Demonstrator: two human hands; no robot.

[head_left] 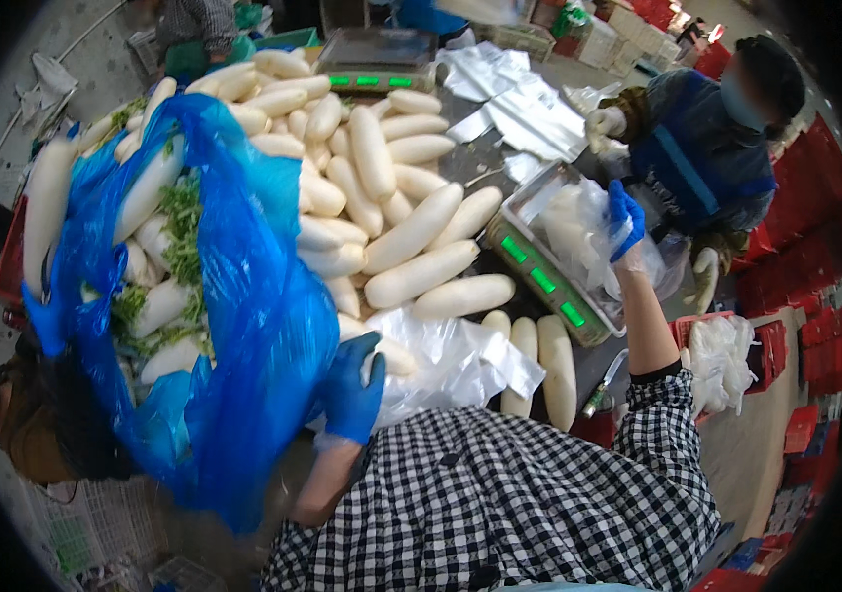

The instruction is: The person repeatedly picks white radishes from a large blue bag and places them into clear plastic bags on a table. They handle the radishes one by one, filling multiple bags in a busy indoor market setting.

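Observation:
My left hand (353, 391), in a blue glove, is between the large blue plastic bag (273, 325) and a pile of clear plastic bags (428, 362). Its thumb and fingers are apart, close to a white radish (391, 354) lying by the clear bags. My right hand (625, 222), also blue-gloved, grips part of a clear plastic bag (576, 222) on the metal pan of a scale with green lit displays (542, 281). What the bag contains is hard to make out. White radishes (421, 274) are heaped in front of me.
Leafy radishes (162, 311) fill the blue bag. A knife (602, 385) lies near several radishes (557, 370) at the table edge. Across stands a masked co-worker (695, 155) in gloves. Beyond are silvery bags (517, 103) and another scale (373, 63); red crates (798, 214) line the right.

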